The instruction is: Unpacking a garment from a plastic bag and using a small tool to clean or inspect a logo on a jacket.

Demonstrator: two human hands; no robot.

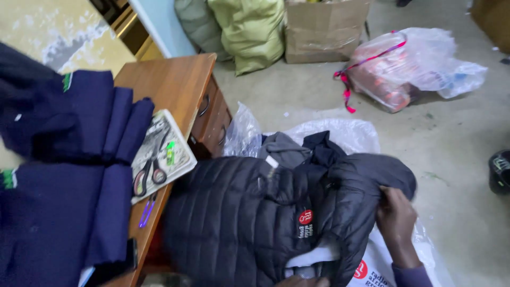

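A dark quilted jacket [249, 212] fills the lower middle of the frame, lying over a white plastic bag [345, 133] on the floor. The right hand [396, 215] at lower right is closed on the jacket's right edge. Only a sliver of the left hand [303, 281] shows at the bottom edge, touching the jacket's hem; its grip cannot be told. Folded navy cloth [69, 159] covers the tabletop [170, 79] at left.

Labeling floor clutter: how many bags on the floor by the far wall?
3. A grey-green bag beside the desk, a yellow-green bag next to it, and a clear plastic bag with a pink tie at right. More may lie beyond the frame.
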